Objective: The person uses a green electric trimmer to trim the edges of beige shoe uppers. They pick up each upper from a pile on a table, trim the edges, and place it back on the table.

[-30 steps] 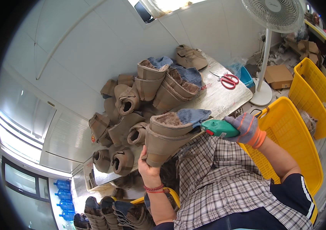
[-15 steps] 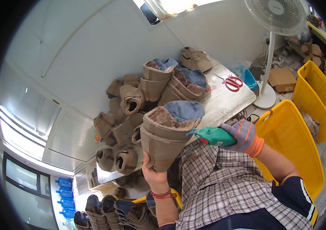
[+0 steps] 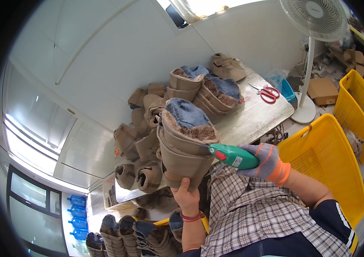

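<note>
Boot (image 3: 184,141) raised higher since a second ago, gripped at base by left hand (image 3: 186,198), fingers clamped. Right hand (image 3: 264,160) clamped on green tool (image 3: 232,156), tip now at boot's collar; trimming underway, likely.

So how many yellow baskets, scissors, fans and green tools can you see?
Yellow baskets: 2, one by the person, one farther back
Red scissors: 1
Fan: 1
Green tool, held in the gloved right hand: 1
Total: 5
</note>
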Tool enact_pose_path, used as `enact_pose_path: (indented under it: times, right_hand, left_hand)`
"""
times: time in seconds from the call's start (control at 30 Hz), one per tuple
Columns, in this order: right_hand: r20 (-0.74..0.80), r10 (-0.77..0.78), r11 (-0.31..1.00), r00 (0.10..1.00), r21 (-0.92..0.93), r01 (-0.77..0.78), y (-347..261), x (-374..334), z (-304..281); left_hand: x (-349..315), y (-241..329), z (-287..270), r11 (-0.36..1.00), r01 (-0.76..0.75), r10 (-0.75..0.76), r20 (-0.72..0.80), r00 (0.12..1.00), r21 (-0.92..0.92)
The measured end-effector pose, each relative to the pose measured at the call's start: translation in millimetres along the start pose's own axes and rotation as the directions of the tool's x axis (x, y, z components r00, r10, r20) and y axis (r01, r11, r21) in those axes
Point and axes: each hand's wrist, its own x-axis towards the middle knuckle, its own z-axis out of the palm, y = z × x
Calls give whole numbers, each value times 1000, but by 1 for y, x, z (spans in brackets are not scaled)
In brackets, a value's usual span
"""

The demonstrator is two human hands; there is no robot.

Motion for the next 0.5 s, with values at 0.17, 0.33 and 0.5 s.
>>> enact_pose_path:
  times: [0.17, 0.33, 0.5]
  right_hand:
    - [33, 101, 993, 994, 63, -103, -15, 8, 3]
    - [70, 279, 937, 958, 200, -287, -17, 10, 8]
    - [41, 355, 892, 934, 283, -352, -13, 9, 13]
  left_hand:
    - [-6, -14, -26, 912, -144, 118, 90, 989, 384]
    - [0, -12, -14, 515, -379, 239, 295, 925, 769]
    - [-3, -20, -35, -72, -606, 129, 610, 782, 792]
